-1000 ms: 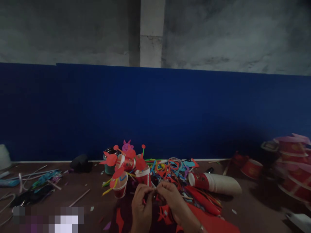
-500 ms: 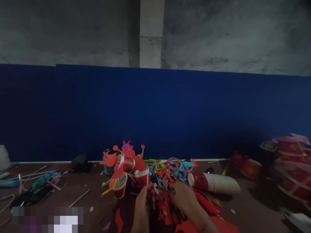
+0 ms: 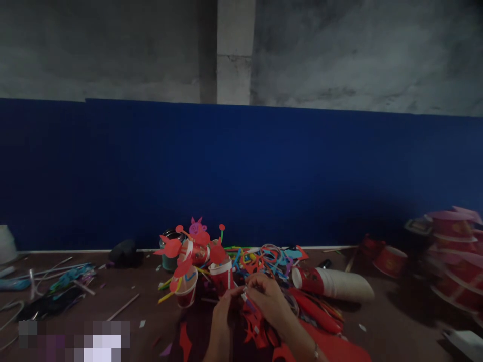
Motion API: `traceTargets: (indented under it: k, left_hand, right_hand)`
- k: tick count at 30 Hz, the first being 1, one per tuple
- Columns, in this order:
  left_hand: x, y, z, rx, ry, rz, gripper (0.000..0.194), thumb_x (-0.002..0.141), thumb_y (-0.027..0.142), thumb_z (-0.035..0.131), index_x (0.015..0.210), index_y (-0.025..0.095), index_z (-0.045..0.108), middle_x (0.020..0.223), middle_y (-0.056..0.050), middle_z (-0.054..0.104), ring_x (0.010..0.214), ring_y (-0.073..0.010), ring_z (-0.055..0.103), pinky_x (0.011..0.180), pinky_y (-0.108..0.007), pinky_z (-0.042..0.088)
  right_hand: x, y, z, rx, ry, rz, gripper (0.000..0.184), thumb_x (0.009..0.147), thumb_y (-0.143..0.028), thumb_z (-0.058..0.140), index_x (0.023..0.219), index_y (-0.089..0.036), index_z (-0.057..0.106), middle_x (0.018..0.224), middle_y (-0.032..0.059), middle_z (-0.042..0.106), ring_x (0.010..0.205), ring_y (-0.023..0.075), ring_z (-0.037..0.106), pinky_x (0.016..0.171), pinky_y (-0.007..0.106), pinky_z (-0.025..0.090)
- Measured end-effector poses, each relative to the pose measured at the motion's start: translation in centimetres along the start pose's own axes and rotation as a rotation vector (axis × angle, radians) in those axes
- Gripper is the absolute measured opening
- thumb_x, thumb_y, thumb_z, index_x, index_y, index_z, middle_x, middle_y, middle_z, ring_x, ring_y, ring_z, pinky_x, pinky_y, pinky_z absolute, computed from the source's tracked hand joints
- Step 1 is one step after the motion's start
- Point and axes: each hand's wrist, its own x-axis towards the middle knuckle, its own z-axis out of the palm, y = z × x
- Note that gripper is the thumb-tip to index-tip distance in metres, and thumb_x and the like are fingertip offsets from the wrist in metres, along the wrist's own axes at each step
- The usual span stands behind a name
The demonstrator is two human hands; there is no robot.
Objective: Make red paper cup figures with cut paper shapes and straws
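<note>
My left hand is closed, with thumb and fingers on a small white-and-purple piece whose kind I cannot make out. Right beside it, my right hand is pinched, its fingertips meeting those of the left; what lies between them is too small to name. Beneath both hands are red paper cutouts. A red paper cup stands just beyond the left hand. Behind the right hand lies a tangle of coloured strips and pipe cleaners.
A stack of paper cups lies on its side at the right. Cups with red paper shapes stand at the left. Farther right are piled red cups and a single red cup. A blue panel borders the table's back.
My right hand has moved left from the pile of materials to the left hand's fingertips. My left hand has stayed nearly in place with the white-and-purple piece.
</note>
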Motion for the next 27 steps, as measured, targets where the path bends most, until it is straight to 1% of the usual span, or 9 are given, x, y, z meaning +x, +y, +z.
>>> traceTargets:
  k: [2,5,8,10,12,19,21,24,27]
  left_hand:
    - [0.3,0.0,-0.1,0.002,-0.002,0.017,0.052,0.044,0.062,0.076,0.068,0.016,0.073,0.044,0.001,0.056,0.044,-0.0121,0.049,0.048,-0.024,0.041]
    - [0.4,0.1,-0.3,0.009,-0.003,0.027,0.06,0.058,0.059,0.071,0.105,0.021,0.068,0.037,0.008,0.043,0.034,-0.0083,0.037,0.038,-0.02,0.032]
    - [0.1,0.0,-0.3,0.009,0.003,0.033,0.069,0.062,0.055,0.072,0.122,0.023,0.057,0.043,0.007,0.049,0.037,-0.0091,0.044,0.039,-0.018,0.033]
    - [-0.4,-0.2,-0.3,0.002,0.008,0.019,0.072,0.06,0.052,0.075,0.123,0.023,0.057,0.051,0.005,0.057,0.045,-0.0119,0.053,0.044,-0.02,0.038]
    - [-0.9,-0.3,-0.1,-0.017,0.007,-0.012,0.073,0.06,0.054,0.074,0.123,0.023,0.057,0.058,0.003,0.062,0.052,-0.0149,0.058,0.048,-0.021,0.042]
    - [-1.3,0.2,0.5,-0.007,-0.019,-0.158,0.063,0.062,0.059,0.068,0.113,0.022,0.063,0.069,-0.002,0.068,0.061,-0.0204,0.064,0.06,-0.031,0.049]
    - [-1.0,0.3,0.7,0.017,-0.015,-0.13,0.059,0.061,0.06,0.067,0.105,0.021,0.066,0.074,-0.004,0.07,0.068,-0.023,0.065,0.066,-0.034,0.05]
    - [-1.1,0.2,0.5,0.106,0.007,0.001,0.055,0.06,0.061,0.067,0.096,0.02,0.068,0.083,-0.008,0.071,0.084,-0.0268,0.065,0.078,-0.037,0.049]
    - [-2.0,0.5,-0.3,0.202,-0.005,0.12,0.057,0.057,0.05,0.076,0.105,0.022,0.064,0.102,-0.008,0.067,0.096,-0.026,0.061,0.085,-0.035,0.048]
  right_hand:
    - [-0.4,-1.0,-0.1,-0.049,0.026,-0.008,0.011,0.065,-0.023,0.048,0.054,-0.02,0.048,0.079,0.0047,0.061,0.071,0.0169,0.055,0.064,0.026,0.042]
    - [-0.9,-2.4,-0.5,-0.072,0.015,-0.061,0.011,0.067,-0.02,0.047,0.056,-0.02,0.05,0.086,0.0052,0.06,0.077,0.0173,0.057,0.067,0.025,0.043]
    - [-1.4,-3.1,-0.7,-0.123,-0.037,-0.122,0.009,0.071,-0.018,0.049,0.063,-0.019,0.053,0.082,0.0039,0.061,0.079,0.0182,0.057,0.073,0.027,0.043]
    - [-1.6,-3.1,-0.4,-0.212,-0.062,-0.142,0.006,0.07,-0.015,0.052,0.069,-0.019,0.056,0.078,0.0026,0.061,0.079,0.0192,0.056,0.074,0.028,0.041]
    - [-1.7,-2.8,0.0,-0.307,-0.071,-0.168,0.013,0.067,-0.009,0.052,0.074,-0.02,0.057,0.08,0.0023,0.062,0.084,0.0204,0.055,0.077,0.03,0.039]
    - [-2.3,-2.0,0.8,-0.45,-0.074,-0.264,0.025,0.068,-0.003,0.048,0.083,-0.021,0.056,0.089,0.0032,0.061,0.088,0.0208,0.052,0.081,0.032,0.036]
    - [-2.3,-1.9,0.9,-0.443,-0.068,-0.264,0.024,0.069,-0.004,0.048,0.083,-0.021,0.057,0.088,0.0034,0.06,0.087,0.021,0.053,0.079,0.032,0.037]
    - [-1.9,-1.8,0.9,-0.355,-0.047,-0.221,0.02,0.067,-0.005,0.047,0.079,-0.021,0.054,0.081,0.0024,0.061,0.08,0.0203,0.055,0.076,0.032,0.039]
    - [-1.0,-1.5,0.4,-0.101,0.043,-0.076,0.017,0.064,-0.011,0.049,0.077,-0.021,0.047,0.07,-0.001,0.059,0.069,0.0176,0.057,0.067,0.028,0.041]
